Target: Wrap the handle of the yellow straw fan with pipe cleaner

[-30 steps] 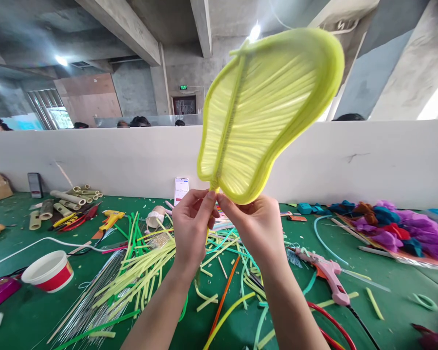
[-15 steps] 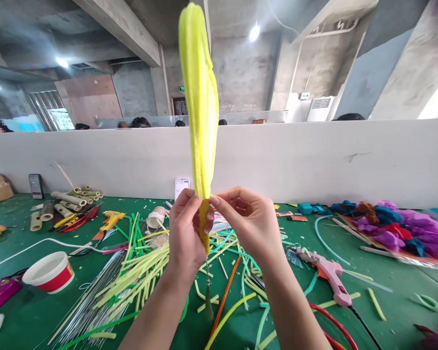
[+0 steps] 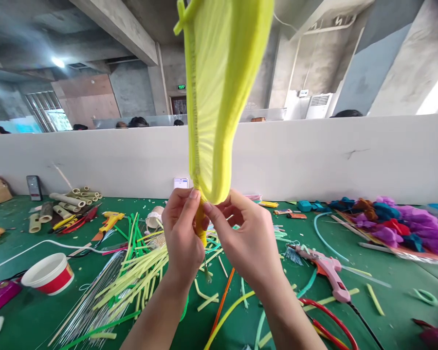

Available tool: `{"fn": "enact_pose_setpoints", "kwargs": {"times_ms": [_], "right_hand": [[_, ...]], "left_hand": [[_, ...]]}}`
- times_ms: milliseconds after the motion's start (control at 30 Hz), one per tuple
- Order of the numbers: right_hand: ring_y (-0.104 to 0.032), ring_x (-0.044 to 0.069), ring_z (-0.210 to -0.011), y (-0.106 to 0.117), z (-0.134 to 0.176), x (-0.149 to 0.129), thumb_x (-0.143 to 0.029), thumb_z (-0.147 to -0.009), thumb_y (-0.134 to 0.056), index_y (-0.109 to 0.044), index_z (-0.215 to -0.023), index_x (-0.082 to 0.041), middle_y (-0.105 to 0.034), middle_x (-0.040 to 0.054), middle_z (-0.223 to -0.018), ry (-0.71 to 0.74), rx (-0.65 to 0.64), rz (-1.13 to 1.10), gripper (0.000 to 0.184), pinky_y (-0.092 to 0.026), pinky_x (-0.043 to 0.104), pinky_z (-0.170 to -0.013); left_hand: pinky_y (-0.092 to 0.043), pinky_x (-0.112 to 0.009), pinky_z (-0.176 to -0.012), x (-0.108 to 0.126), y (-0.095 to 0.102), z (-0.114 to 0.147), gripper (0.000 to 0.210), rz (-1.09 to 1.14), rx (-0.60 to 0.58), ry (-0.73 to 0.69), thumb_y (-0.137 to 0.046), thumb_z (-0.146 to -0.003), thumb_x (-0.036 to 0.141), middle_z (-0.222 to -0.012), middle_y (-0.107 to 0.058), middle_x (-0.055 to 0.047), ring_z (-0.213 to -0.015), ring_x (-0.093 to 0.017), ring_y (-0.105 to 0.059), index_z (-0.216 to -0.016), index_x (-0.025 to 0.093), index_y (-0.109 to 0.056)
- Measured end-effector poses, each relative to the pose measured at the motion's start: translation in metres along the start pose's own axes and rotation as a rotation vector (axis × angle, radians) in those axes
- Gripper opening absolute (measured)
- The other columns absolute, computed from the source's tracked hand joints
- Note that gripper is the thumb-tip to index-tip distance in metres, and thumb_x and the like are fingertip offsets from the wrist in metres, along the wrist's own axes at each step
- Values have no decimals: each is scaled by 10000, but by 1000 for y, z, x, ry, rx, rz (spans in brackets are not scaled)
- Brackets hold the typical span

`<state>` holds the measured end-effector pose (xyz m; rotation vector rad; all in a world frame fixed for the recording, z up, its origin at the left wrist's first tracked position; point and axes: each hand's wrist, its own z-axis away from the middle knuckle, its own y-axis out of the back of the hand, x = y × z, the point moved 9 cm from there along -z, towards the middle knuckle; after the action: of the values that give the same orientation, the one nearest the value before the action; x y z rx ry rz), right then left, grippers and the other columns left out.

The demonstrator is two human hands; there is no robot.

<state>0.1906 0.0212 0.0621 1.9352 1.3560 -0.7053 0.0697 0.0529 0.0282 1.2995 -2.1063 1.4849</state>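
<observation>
Upright in front of me stands a yellow fan-shaped craft piece (image 3: 219,97), with a fuzzy rim and a pale, see-through, ribbed face; its top runs out of view. My left hand (image 3: 184,228) is closed round its yellow-wrapped handle (image 3: 200,218), thumb at the upper end. My right hand (image 3: 246,231) is closed too, thumb and finger pinching where the handle meets the fan's lower rim. Below the handle dangles a small pendant (image 3: 207,272). At the top left of the fan, short fuzzy yellow stems (image 3: 184,19) cross each other.
Cut pale-green stems (image 3: 138,272) and thin wires (image 3: 91,306) litter the green table (image 3: 149,335). A pink glue gun (image 3: 328,270) lies right, a yellow one (image 3: 111,221) left. Further left are a paper cup (image 3: 49,274) and bamboo pieces (image 3: 63,209). A white partition (image 3: 76,160) stands behind.
The fan has turned from nearly edge-on to show its ribbed face, and sits higher and closer, its top now cut off. Both hands keep their hold near the handle's top.
</observation>
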Motion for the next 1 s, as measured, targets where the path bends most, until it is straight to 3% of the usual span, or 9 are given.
{"fn": "enact_pose_setpoints", "kwargs": {"times_ms": [300, 567, 767, 867, 1000], "right_hand": [[-615, 162, -625, 14, -14, 21, -364, -826, -732, -693, -758, -194, -714, 49, -719, -101, -10, -189, 187, -434, 288, -537], [-557, 129, -592, 14, -15, 22, -376, -829, -746, -707, -771, -182, -694, 29, -691, -92, 8, -258, 206, -402, 267, -526], [-455, 82, -491, -1, -25, 37, -387, -761, -807, -714, -753, -176, -638, -16, -597, -192, -126, -471, 231, -363, 238, -471], [-477, 75, -494, -7, -28, 46, -366, -746, -826, -735, -755, -185, -649, -25, -602, -221, -173, -554, 203, -399, 239, -505], [-563, 109, -576, -7, -29, 51, -376, -742, -834, -764, -777, -190, -704, 4, -671, -216, -131, -549, 202, -453, 270, -587]], "left_hand": [[-363, -127, -384, -5, -5, 1, 117, 52, -37, 63, -712, -823, 250, -608, -587, 14, -486, -57, -498, -767, 169, -649], [-324, -118, -336, -14, -14, 8, 140, 166, -26, 293, -718, -802, 265, -582, -561, 22, -428, -41, -447, -785, 138, -660], [-269, -129, -333, -21, -10, 8, 162, 184, 30, 457, -694, -811, 269, -592, -547, 25, -386, -20, -384, -790, 130, -614], [-244, -135, -339, -25, -10, 8, 157, 179, 35, 516, -673, -840, 272, -562, -528, 34, -363, -11, -331, -809, 133, -607], [-236, -148, -340, -26, -10, 6, 139, 202, 31, 501, -653, -863, 262, -544, -522, 38, -348, -12, -308, -814, 144, -599]]}}
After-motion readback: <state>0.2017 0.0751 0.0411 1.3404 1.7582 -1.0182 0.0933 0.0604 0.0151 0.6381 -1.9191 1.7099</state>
